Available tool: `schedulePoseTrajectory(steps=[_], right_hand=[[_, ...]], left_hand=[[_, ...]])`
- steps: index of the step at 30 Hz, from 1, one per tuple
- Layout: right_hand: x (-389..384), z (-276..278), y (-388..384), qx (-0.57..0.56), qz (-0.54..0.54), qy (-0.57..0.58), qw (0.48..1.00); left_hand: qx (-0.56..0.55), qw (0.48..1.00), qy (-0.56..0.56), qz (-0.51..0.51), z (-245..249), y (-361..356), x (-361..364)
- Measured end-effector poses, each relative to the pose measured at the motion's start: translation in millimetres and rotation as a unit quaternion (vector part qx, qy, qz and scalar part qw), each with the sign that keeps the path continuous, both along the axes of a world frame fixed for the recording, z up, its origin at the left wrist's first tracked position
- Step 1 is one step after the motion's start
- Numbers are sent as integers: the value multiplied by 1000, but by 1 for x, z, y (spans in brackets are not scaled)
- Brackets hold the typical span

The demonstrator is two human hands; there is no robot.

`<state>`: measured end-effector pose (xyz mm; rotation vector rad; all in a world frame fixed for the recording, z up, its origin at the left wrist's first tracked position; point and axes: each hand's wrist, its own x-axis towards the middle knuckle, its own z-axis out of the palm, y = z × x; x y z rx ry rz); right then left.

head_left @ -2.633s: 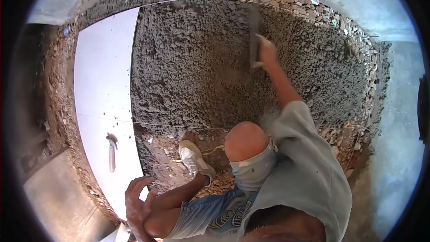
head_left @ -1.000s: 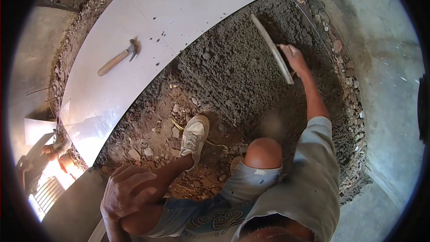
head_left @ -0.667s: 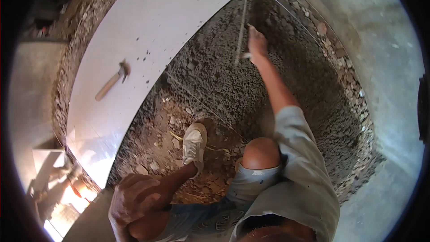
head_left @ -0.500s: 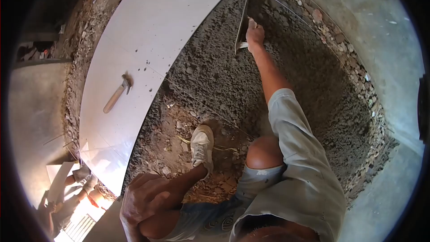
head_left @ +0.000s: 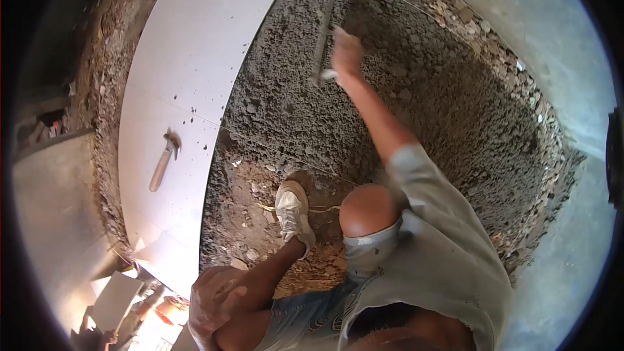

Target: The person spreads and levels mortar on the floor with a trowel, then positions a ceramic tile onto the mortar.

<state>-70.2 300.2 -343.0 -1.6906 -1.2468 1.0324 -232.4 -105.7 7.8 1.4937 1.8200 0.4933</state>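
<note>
My right hand [head_left: 348, 55] is closed round the handle of a plastering trowel [head_left: 324, 36], stretched out over a bed of grey, crumbly mortar [head_left: 279, 107]. The trowel's long blade is smeared by motion and lies close over the mortar, just left of the hand. Down at the lower left, my left hand [head_left: 218, 296] rests over my bent knee, holding nothing, with its fingers loosely draped. Large white tiles [head_left: 175, 52] border the mortar on the left. On them lies a hammer [head_left: 164, 162] with a wooden handle, among scattered mortar crumbs.
A taut string [head_left: 416, 8] runs along the far edge, by rubble [head_left: 484, 42] at the foot of the wall [head_left: 552, 45]. My shoe [head_left: 292, 211] stands on bare soil in front of the mortar. Another person [head_left: 133, 315] is partly visible at the lower left.
My right hand and the trowel have moved left over the mortar, towards the tiles. The view has shifted slightly. My left hand stays on the knee.
</note>
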Motion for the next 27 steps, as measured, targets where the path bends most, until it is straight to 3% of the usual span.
schedulePoseTrajectory(steps=[2, 4, 5, 7, 9, 11, 13, 17, 18, 19, 20, 21, 23, 26, 27], right_hand=[[-34, 6, 32, -115, 11, 86, 990], [-16, -9, 40, -91, -8, 13, 996], [1, -15, 42, -82, -14, -31, 996], [62, -6, 23, -130, -61, 66, 987], [116, -11, 1, -102, -66, 32, 992], [173, -30, -17, -65, -141, 101, 983], [237, -39, -41, -74, -122, 22, 989], [294, 11, -86, -84, -251, 131, 955], [301, 15, -93, -82, -293, 158, 939], [284, 27, -95, -29, -177, 64, 982], [258, 22, -94, -47, -133, -10, 990], [225, 14, -81, -59, -87, -80, 991], [150, -11, -48, 127, 36, -156, 979], [86, 11, -1, -106, -31, 14, 994], [98, 5, 3, -83, -53, 1, 995]], left_hand=[[-10, 1000, 17, 5, 4, 5, 8], [-80, 996, 42, -11, 10, 16, 6], [-68, 996, 48, -9, 11, 17, 8], [-45, 997, 61, 14, 10, 13, 15], [-22, 998, 60, 19, 4, 16, 16], [-23, 999, 47, -2, 6, 16, 10], [-15, 999, 32, -11, 4, 18, 6], [73, 994, -11, -75, -8, 13, -6], [23, 997, 0, -73, -6, 21, -4], [-32, 997, 11, -73, 0, 31, -2], [-91, 993, 23, -78, 6, 37, 1], [-61, 994, 15, -84, 4, 39, 3], [11, 996, 3, -92, -6, 43, 9], [-123, 985, 50, -110, -2, 66, 16], [-124, 984, 57, -112, 2, 69, 14]])
